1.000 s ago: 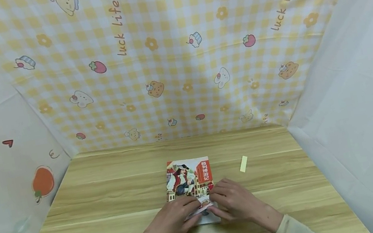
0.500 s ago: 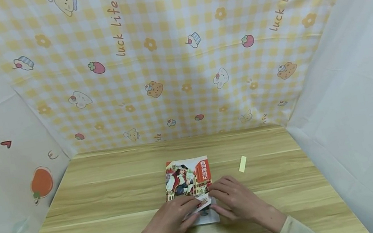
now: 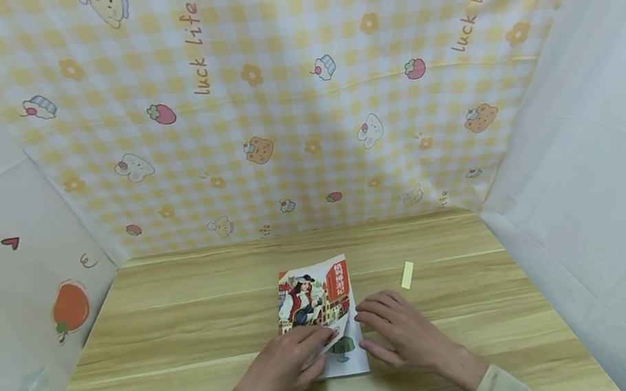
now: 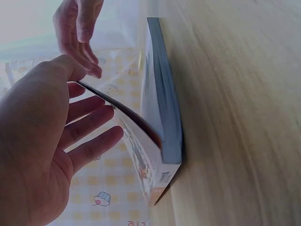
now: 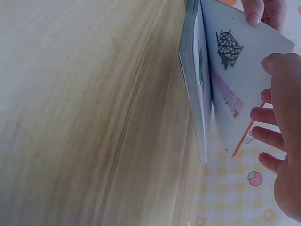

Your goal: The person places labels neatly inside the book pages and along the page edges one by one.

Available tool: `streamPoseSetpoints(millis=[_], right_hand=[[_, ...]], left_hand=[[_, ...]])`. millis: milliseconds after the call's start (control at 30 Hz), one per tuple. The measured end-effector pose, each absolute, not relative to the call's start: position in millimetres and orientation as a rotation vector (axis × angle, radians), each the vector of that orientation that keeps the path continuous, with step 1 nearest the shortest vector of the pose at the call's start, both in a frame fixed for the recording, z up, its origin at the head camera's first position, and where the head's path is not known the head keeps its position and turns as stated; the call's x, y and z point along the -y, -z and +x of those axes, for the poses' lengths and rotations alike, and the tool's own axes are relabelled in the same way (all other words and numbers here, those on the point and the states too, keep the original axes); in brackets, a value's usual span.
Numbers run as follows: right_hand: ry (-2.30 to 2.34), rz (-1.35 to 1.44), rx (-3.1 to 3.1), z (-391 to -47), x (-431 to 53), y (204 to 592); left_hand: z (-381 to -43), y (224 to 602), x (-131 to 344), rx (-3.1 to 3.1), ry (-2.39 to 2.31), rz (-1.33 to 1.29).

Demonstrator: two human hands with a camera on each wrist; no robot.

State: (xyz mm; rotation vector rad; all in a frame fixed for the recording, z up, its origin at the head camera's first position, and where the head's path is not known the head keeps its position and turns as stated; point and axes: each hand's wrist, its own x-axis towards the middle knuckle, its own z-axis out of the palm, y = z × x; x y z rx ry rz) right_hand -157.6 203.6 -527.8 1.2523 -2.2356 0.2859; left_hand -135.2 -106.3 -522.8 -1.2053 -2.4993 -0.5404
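Observation:
A paperback book with a red-coated figure on its front cover lies on the table. Its cover is lifted at the lower right, baring a white page with a green drawing. My left hand pinches the cover's lower edge, its thumb on the cover's inside in the right wrist view. Right beside the cover's free edge is my right hand, fingers spread and relaxed, holding nothing. The raised cover shows a dark lattice drawing and a pinkish patch inside. The spine side rests near the left hand.
A pale yellow paper strip lies on the wooden table, right of the book. A yellow checked cloth hangs behind the table. White cloth walls stand at both sides.
The front cover has risen at its right side, exposing more of the page beneath. My right hand has come off the cover and moved slightly right. The left hand has shifted slightly left, still gripping the cover.

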Motion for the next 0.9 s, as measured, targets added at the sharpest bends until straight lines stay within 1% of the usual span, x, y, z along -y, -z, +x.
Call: streamPoseSetpoints(millis=[467, 900], right_hand=[[-0.261, 1.228, 2.457, -154, -195, 542], [-0.166, 1.216, 2.713, -147, -188, 547]], left_hand=[[-134, 508, 114, 2.438, 0.503, -1.182], [-137, 498, 117, 2.311, 0.473, -1.129]])
